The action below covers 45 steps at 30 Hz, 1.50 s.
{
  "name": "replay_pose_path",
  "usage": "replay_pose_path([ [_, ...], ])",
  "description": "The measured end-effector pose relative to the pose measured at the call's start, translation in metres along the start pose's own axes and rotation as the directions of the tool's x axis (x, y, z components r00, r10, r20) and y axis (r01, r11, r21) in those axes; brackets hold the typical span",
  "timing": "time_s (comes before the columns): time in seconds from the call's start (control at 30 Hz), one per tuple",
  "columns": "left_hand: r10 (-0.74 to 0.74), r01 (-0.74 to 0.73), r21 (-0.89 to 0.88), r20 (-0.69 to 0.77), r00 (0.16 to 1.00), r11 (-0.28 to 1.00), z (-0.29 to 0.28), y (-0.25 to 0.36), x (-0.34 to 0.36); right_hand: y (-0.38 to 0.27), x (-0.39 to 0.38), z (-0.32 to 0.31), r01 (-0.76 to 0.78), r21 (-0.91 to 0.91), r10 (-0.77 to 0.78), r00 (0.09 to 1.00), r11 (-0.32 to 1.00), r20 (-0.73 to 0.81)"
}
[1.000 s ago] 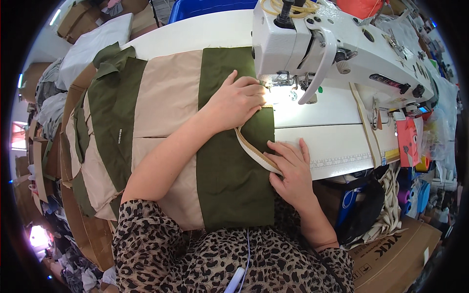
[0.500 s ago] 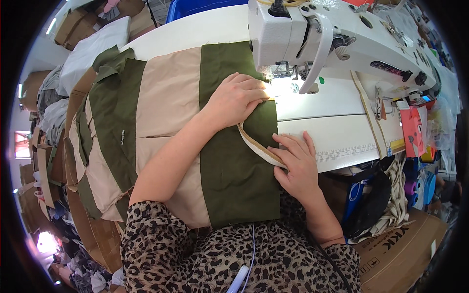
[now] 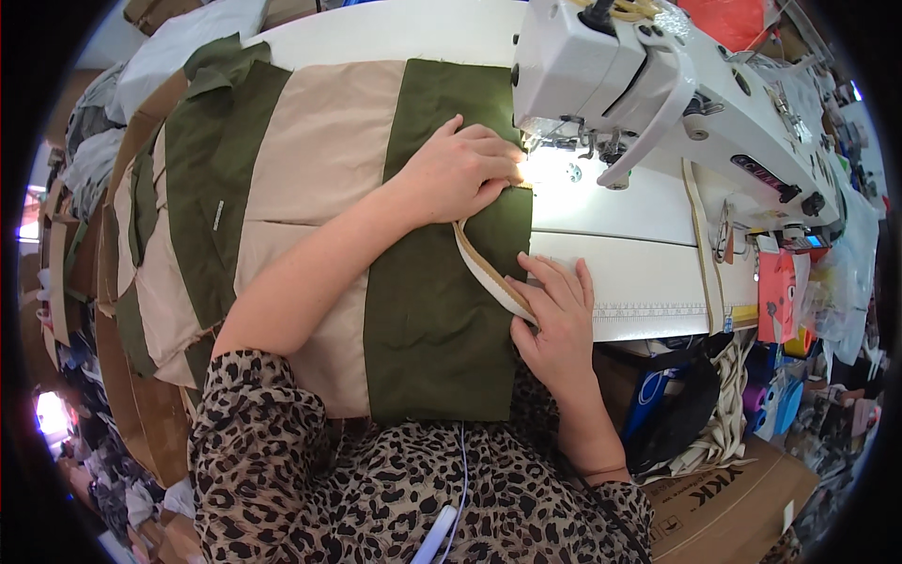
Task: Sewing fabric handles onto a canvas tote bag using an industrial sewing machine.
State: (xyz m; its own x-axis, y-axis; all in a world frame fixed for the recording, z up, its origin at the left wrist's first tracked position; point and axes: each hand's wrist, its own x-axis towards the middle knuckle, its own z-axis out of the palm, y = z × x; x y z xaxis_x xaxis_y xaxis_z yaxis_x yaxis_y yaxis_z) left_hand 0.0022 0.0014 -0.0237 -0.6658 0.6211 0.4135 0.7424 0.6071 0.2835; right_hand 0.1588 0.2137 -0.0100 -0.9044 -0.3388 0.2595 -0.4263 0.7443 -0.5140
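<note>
A green-and-beige fabric panel (image 3: 442,310) lies across the machine table and hangs over its front edge onto my lap. Near the sewing machine's (image 3: 592,85) lit needle area, my left hand (image 3: 465,172) presses on the panel's right edge, fingers together, closed on the end of a tan-and-white tape (image 3: 487,275). From under that palm the tape curves down toward me. Lower on the same edge, my right hand (image 3: 556,315) pinches the tape between thumb and fingers. The tape's end beneath my left fingers is hidden, and glare blurs the needle.
A ruler strip (image 3: 648,311) runs along the table's front edge. Another tan tape (image 3: 703,244) hangs over that edge at right, beside a red packet (image 3: 777,296). A cardboard box (image 3: 742,503) sits below right; more cardboard (image 3: 141,404) stands left of the fabric.
The whole view has shifted and turned slightly. Both hands keep nearly the same places on the fabric and tape.
</note>
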Motion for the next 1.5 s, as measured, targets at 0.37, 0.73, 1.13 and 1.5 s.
replay_pose_path([
  [0.37,0.031,-0.029,0.04,-0.06,0.998,0.999,0.005,0.005,0.0,0.002,-0.005,-0.001,-0.009,-0.023,0.008,1.0,1.0,-0.019],
  [0.73,0.047,-0.048,-0.023,-0.068,0.997,0.999,0.004,-0.005,0.011,0.003,0.008,-0.005,-0.011,-0.047,0.01,0.999,0.999,-0.033],
  [1.13,0.019,-0.017,0.041,-0.062,0.998,0.999,0.006,-0.013,0.019,0.012,0.02,-0.003,-0.043,0.003,0.043,0.993,0.999,-0.111],
  [1.5,0.029,-0.03,-0.006,-0.062,0.998,1.0,0.007,-0.019,0.026,0.013,0.023,0.0,-0.054,-0.009,0.053,0.99,0.998,-0.133],
])
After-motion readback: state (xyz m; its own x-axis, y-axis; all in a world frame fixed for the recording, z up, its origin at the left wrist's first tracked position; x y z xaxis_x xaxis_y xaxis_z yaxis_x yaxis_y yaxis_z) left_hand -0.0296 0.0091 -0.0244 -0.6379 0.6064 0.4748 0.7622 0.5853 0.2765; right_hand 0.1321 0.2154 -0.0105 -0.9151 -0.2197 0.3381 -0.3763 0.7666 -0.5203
